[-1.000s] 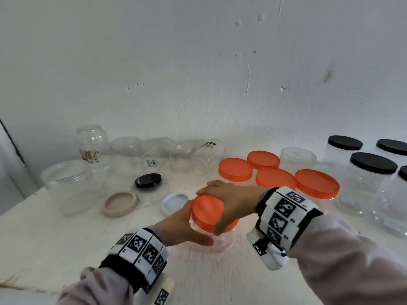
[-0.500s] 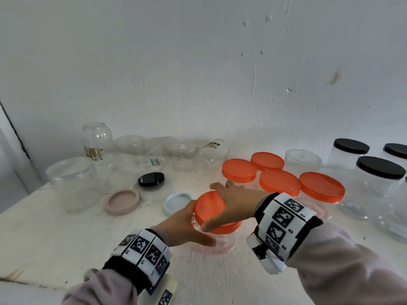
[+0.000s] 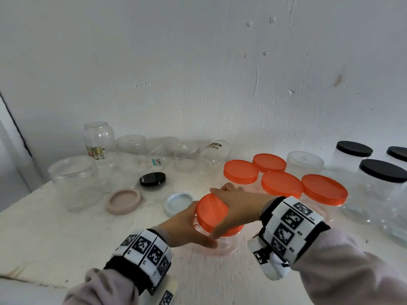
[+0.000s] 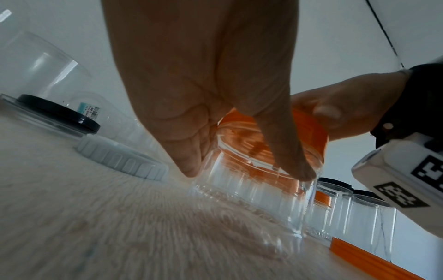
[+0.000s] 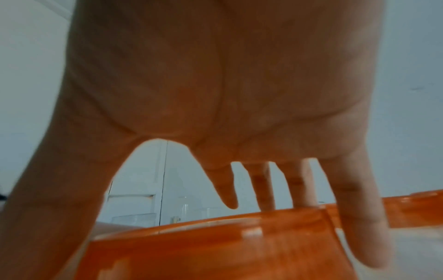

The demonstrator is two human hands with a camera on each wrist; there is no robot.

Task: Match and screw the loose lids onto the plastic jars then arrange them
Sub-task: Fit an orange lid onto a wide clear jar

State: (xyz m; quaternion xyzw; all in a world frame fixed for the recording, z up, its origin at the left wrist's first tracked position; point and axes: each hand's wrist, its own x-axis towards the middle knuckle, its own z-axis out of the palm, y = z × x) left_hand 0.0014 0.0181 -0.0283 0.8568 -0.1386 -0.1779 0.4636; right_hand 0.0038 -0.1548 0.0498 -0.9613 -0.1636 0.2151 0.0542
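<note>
A clear plastic jar (image 3: pixel 229 244) stands near the front middle of the white table (image 3: pixel 55 238) with an orange lid (image 3: pixel 211 211) on its mouth. My left hand (image 3: pixel 189 227) grips the jar's body from the left, thumb across the front. In the left wrist view the fingers (image 4: pixel 189 157) wrap the ribbed clear jar (image 4: pixel 251 193) under the orange lid (image 4: pixel 309 128). My right hand (image 3: pixel 231 205) lies over the lid, thumb and fingers hooked down over its rim. Seen from the right wrist, the palm hovers above the orange lid (image 5: pixel 215 246) with spread fingers (image 5: pixel 359 217) round its edge.
Several orange-lidded jars (image 3: pixel 282 186) stand just behind my right hand, black-lidded jars (image 3: pixel 383 170) at far right. Loose pink (image 3: pixel 124 201), pale blue (image 3: pixel 179 202) and black (image 3: pixel 152 178) lids lie left of the hands. Lidless clear jars (image 3: pixel 74 172) crowd the back left by the wall.
My right hand has twisted a little on the orange lid while my left hand keeps hold of the jar. The head view has shifted slightly.
</note>
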